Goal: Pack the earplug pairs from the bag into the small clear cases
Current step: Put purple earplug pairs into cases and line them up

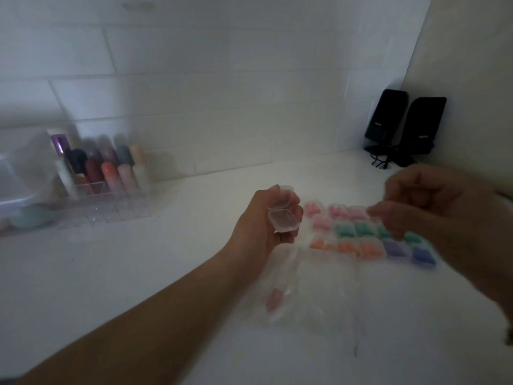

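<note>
Two black speakers (pixel 405 129) on white counter (pixel 138 259) by tiled wall (pixel 194 79); left grip (pixel 266 218) around open clear case (pixel 283 218), right grip (pixel 433 207) unclear.

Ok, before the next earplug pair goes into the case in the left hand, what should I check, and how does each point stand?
1. Clear case open: ok, lid up.
2. Case empty: ok, nothing coloured inside.
3. Left hand grips the case: ok.
4. Right hand holds a pair: cannot tell, blurred.
5. Bag has earplugs left: ok, one pinkish piece shows.
6. Filled cases out of the way: ok, rows on the counter beside.
</note>
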{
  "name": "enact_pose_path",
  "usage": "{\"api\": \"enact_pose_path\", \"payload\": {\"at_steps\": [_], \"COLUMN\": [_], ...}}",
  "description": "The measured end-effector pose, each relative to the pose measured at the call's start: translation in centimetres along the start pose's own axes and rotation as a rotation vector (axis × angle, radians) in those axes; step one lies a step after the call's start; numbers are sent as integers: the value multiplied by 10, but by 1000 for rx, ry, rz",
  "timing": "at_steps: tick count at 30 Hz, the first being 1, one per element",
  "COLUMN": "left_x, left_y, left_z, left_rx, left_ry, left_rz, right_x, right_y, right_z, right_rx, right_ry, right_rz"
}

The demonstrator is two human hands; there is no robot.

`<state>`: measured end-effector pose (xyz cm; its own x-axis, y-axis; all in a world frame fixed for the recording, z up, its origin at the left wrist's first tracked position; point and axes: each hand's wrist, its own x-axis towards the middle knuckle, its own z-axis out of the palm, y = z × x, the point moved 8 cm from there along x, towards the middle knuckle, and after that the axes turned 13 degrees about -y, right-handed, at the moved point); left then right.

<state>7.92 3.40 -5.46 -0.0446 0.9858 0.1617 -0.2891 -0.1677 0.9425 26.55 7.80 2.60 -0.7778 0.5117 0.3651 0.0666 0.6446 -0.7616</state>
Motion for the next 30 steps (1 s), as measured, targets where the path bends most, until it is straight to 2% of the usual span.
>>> {"api": "enact_pose_path", "payload": {"at_steps": [2, 5, 10, 13, 22, 27, 28, 30], "left_x": [-1, -4, -8, -10, -9, -5, -4, -4], "left_y": [5, 9, 12, 12, 7, 8, 9, 9], "left_z": [12, 26, 36, 38, 36, 26, 24, 19], "left_rx": [3, -7, 91, 93, 31, -93, -111, -155], "left_ry": [-77, -170, -245, -264, -284, -219, -208, -171], "left_rz": [49, 83, 104, 116, 134, 130, 130, 129], "right_x": [6, 9, 7, 9, 10, 1, 0, -1], "right_y": [-6, -16, -32, -32, -31, -41, -39, -30], "right_z": [19, 49, 69, 75, 82, 34, 24, 17], "right_rx": [26, -53, -469, -562, -515, -247, -251, -378], "right_ry": [61, 5, 48, 49, -33, 101, 82, -54], "right_rz": [-46, -93, -172, -187, -189, -181, -148, -63]}}
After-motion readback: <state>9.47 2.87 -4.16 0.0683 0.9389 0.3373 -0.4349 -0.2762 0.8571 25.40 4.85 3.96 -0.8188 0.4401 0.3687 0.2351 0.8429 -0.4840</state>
